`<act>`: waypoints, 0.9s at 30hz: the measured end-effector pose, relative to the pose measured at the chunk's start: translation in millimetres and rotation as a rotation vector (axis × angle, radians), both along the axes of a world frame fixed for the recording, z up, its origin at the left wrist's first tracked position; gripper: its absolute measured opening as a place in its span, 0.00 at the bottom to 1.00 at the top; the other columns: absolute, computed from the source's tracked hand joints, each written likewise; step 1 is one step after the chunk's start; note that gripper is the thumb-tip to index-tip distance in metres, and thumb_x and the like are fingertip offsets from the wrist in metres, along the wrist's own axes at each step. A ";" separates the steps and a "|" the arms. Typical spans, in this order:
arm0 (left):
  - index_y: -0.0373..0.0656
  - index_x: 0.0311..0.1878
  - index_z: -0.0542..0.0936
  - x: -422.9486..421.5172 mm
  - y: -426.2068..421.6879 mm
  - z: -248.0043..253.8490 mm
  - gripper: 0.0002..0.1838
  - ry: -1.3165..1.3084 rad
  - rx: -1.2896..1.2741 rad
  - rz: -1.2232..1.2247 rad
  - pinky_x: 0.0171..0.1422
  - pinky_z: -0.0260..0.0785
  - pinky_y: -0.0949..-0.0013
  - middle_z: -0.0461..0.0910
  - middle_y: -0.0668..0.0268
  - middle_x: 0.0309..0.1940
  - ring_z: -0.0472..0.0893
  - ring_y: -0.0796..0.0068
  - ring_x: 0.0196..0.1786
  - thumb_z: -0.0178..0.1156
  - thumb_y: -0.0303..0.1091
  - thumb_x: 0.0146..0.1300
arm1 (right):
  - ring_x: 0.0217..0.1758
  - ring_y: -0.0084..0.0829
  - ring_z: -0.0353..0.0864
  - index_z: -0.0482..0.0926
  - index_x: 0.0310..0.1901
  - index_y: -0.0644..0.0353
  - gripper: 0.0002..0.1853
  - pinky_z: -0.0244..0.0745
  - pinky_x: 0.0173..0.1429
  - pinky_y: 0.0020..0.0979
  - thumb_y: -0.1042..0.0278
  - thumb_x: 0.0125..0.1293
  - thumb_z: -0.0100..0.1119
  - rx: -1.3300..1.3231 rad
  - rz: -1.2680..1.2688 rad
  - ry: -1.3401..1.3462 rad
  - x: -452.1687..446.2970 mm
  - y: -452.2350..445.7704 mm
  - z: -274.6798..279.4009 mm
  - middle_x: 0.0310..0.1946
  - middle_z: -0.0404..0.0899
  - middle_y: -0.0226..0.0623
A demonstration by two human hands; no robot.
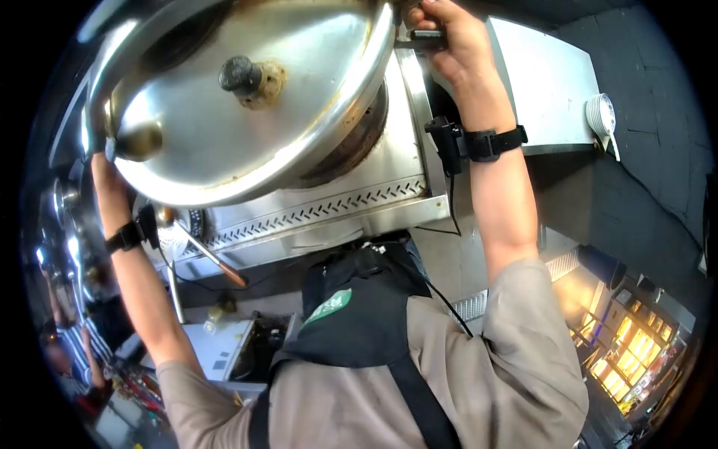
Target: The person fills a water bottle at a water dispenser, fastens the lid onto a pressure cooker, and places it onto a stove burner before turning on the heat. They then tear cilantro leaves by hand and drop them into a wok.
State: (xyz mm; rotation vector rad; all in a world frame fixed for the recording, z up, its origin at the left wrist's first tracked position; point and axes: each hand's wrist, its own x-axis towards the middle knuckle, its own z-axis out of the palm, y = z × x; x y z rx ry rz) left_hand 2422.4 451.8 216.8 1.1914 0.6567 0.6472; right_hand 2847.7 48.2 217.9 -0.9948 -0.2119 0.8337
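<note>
A large round steel pot (pixel 340 123) with a domed metal lid (pixel 299 52) fills the upper left. It appears tilted above the steel stove top. The lid carries a worn black knob (pixel 239 75) with brown staining around its base. My right hand (pixel 460 41) is closed around a dark side handle (pixel 428 36) at the pot's right edge. At the opposite edge, my left hand (pixel 103 166) reaches up to the rim near another handle; its fingers are hidden behind the metal. Both wrists wear black straps.
The steel stove (pixel 359 198) has a slotted front strip. Below the pot's left side lie a perforated ladle (pixel 173 236) and wooden-ended handles. A white-topped counter (pixel 550 82) at right holds stacked white bowls (pixel 600 114). A person in stripes (pixel 82 348) is at far left.
</note>
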 end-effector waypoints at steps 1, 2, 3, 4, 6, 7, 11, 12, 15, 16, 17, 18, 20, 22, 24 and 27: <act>0.35 0.53 0.75 -0.8 2.1 -1.3 0.13 0.005 0.000 -0.001 0.52 0.78 0.64 0.80 0.59 0.45 0.81 0.68 0.47 0.51 0.30 0.70 | 0.22 0.19 0.70 0.76 0.39 0.63 0.07 0.66 0.26 0.19 0.73 0.73 0.48 0.012 0.035 0.010 1.5 -3.8 -1.8 0.24 0.74 0.31; 0.35 0.53 0.75 2.0 6.6 -3.5 0.13 0.006 -0.004 -0.002 0.52 0.78 0.64 0.80 0.59 0.45 0.81 0.68 0.47 0.51 0.30 0.70 | 0.22 0.20 0.71 0.76 0.39 0.63 0.07 0.67 0.27 0.19 0.73 0.73 0.48 0.060 0.040 0.042 0.6 -2.6 -1.9 0.23 0.75 0.31; 0.35 0.53 0.76 6.6 11.4 -4.6 0.12 0.002 -0.001 -0.008 0.52 0.78 0.64 0.80 0.60 0.44 0.81 0.68 0.47 0.51 0.29 0.70 | 0.22 0.20 0.71 0.76 0.39 0.63 0.07 0.67 0.27 0.19 0.73 0.73 0.48 0.058 0.032 0.036 -1.1 -2.9 -1.6 0.23 0.75 0.31; 0.35 0.52 0.76 9.7 14.8 -5.0 0.12 0.002 0.003 -0.017 0.52 0.78 0.64 0.80 0.60 0.44 0.81 0.68 0.46 0.51 0.29 0.70 | 0.22 0.20 0.70 0.76 0.39 0.63 0.07 0.67 0.26 0.19 0.73 0.73 0.49 0.026 -0.022 0.041 -3.5 -2.4 -2.4 0.23 0.75 0.31; 0.36 0.51 0.76 14.8 19.3 -5.4 0.11 0.014 0.002 -0.026 0.51 0.78 0.64 0.80 0.60 0.43 0.81 0.69 0.46 0.51 0.29 0.69 | 0.21 0.18 0.69 0.76 0.38 0.62 0.06 0.65 0.25 0.17 0.73 0.72 0.50 -0.026 -0.087 0.064 -9.0 -0.5 2.2 0.22 0.75 0.31; 0.36 0.51 0.76 13.6 20.4 -6.9 0.11 0.020 0.000 -0.025 0.51 0.78 0.64 0.80 0.60 0.43 0.81 0.69 0.45 0.51 0.29 0.69 | 0.21 0.18 0.69 0.76 0.38 0.62 0.06 0.65 0.25 0.17 0.73 0.72 0.50 -0.025 -0.085 0.067 -7.4 0.2 1.1 0.22 0.75 0.31; 0.36 0.49 0.77 6.9 30.3 -12.6 0.10 0.062 -0.016 -0.001 0.50 0.78 0.64 0.80 0.61 0.42 0.81 0.69 0.44 0.51 0.28 0.69 | 0.19 0.17 0.65 0.76 0.37 0.60 0.06 0.61 0.22 0.17 0.73 0.72 0.49 0.003 0.004 0.071 -1.7 -2.1 -1.6 0.20 0.72 0.28; 0.36 0.49 0.77 2.3 36.2 -16.7 0.10 0.073 -0.028 0.011 0.50 0.78 0.64 0.80 0.61 0.41 0.81 0.69 0.44 0.51 0.28 0.68 | 0.24 0.17 0.71 0.76 0.39 0.61 0.04 0.68 0.33 0.21 0.71 0.72 0.53 -0.035 -0.040 -0.029 -1.4 -6.5 -8.0 0.26 0.75 0.31; 0.37 0.47 0.77 -7.6 58.4 -42.6 0.09 0.102 -0.081 0.054 0.49 0.78 0.64 0.80 0.62 0.40 0.81 0.69 0.43 0.51 0.28 0.68 | 0.33 0.21 0.78 0.77 0.44 0.62 0.07 0.76 0.46 0.29 0.68 0.70 0.58 0.054 0.019 -0.089 23.3 -15.1 -34.4 0.34 0.79 0.34; 0.40 0.42 0.76 3.4 27.2 -25.4 0.06 0.078 -0.086 0.121 0.49 0.75 0.66 0.78 0.64 0.36 0.78 0.71 0.41 0.51 0.28 0.67 | 0.36 0.24 0.79 0.78 0.46 0.63 0.09 0.75 0.47 0.29 0.67 0.72 0.56 -0.038 -0.067 -0.101 -2.1 -6.2 -13.5 0.33 0.79 0.35; 0.40 0.48 0.78 2.4 42.2 -41.0 0.10 0.097 0.006 0.117 0.50 0.73 0.67 0.78 0.65 0.38 0.76 0.72 0.41 0.55 0.33 0.68 | 0.38 0.27 0.79 0.78 0.47 0.64 0.10 0.74 0.48 0.28 0.66 0.73 0.54 -0.131 -0.156 -0.116 -32.9 -5.5 10.3 0.33 0.80 0.36; 0.39 0.51 0.78 -0.1 35.4 -36.8 0.12 0.088 0.115 0.107 0.54 0.73 0.66 0.79 0.63 0.43 0.78 0.71 0.46 0.53 0.32 0.69 | 0.45 0.30 0.79 0.77 0.52 0.62 0.15 0.71 0.54 0.33 0.60 0.75 0.52 -0.167 -0.179 -0.145 -41.4 -5.6 13.0 0.38 0.80 0.37; 0.39 0.60 0.72 6.1 -6.8 -5.8 0.18 0.104 0.182 0.060 0.58 0.73 0.67 0.78 0.60 0.53 0.78 0.66 0.58 0.54 0.37 0.70 | 0.55 0.34 0.76 0.74 0.60 0.59 0.23 0.66 0.63 0.41 0.50 0.76 0.48 -0.273 -0.190 -0.206 -44.0 -24.9 4.5 0.49 0.79 0.40; 0.40 0.64 0.67 -4.5 -37.4 10.7 0.25 0.001 0.205 0.072 0.55 0.72 0.70 0.76 0.60 0.56 0.78 0.68 0.57 0.58 0.42 0.71 | 0.58 0.35 0.74 0.71 0.65 0.57 0.27 0.65 0.65 0.43 0.46 0.76 0.47 -0.367 -0.152 -0.281 -54.9 -57.7 -7.7 0.55 0.77 0.41; 0.39 0.63 0.69 -24.5 -53.7 11.3 0.22 -0.031 0.231 0.212 0.50 0.72 0.70 0.77 0.61 0.53 0.79 0.75 0.47 0.58 0.39 0.71 | 0.58 0.35 0.74 0.70 0.67 0.56 0.29 0.66 0.63 0.42 0.44 0.74 0.49 -0.453 -0.071 -0.372 -82.7 -103.8 -19.1 0.56 0.75 0.41; 0.40 0.67 0.65 -80.5 -84.6 9.4 0.31 0.069 0.245 0.072 0.49 0.71 0.75 0.76 0.58 0.54 0.79 0.71 0.53 0.64 0.43 0.67 | 0.49 0.30 0.77 0.73 0.63 0.56 0.28 0.71 0.53 0.38 0.43 0.71 0.53 -0.656 -0.022 -0.391 -151.2 -162.1 -35.2 0.47 0.79 0.38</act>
